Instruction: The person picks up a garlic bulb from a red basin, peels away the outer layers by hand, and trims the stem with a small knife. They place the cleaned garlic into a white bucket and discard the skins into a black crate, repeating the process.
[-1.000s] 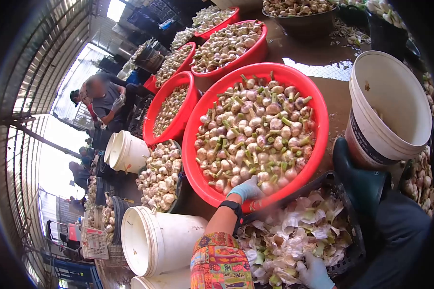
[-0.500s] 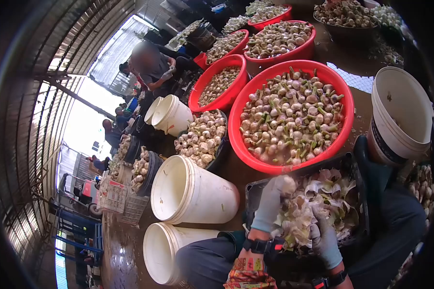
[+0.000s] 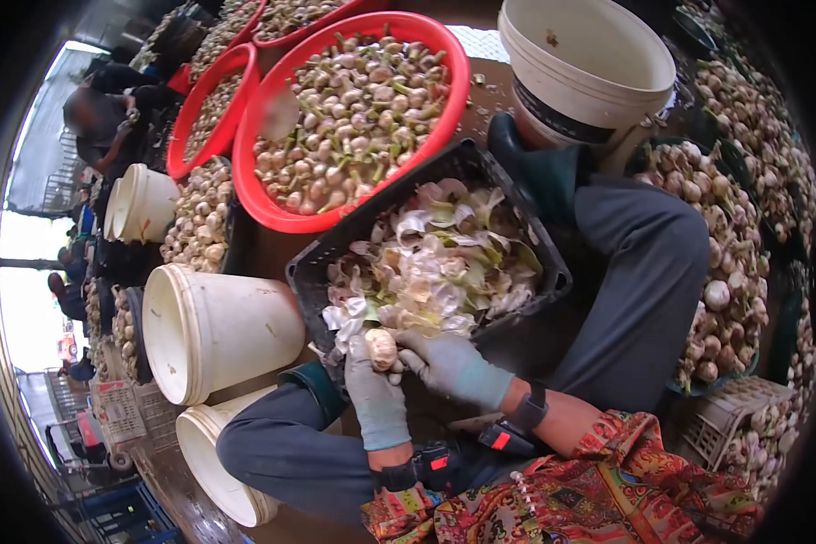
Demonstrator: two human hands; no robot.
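Note:
A pale garlic bulb (image 3: 382,349) sits in the fingers of my left hand (image 3: 370,394), which is closed around it at the near edge of a black crate. My right hand (image 3: 453,367) meets it from the right, its thumb and fingers bent together against the side of the bulb. Both hands wear grey-white gloves. Just beyond them, loose garlic skins (image 3: 435,272) in white, purple and green fill the black crate (image 3: 548,245), which stands between my knees. Whether the right fingers pinch a bit of skin is hidden.
A red tub (image 3: 458,72) full of garlic bulbs stands beyond the crate. White buckets (image 3: 245,326) lie tipped at the left; another white bucket (image 3: 526,77) stands at the far right. Heaped garlic (image 3: 707,281) fills the right side. A seated person (image 3: 104,131) works at far left.
My view has swung right and down. The left hand has brought its bulb back to the crate's near edge. My right hand has left the skins and come against the bulb.

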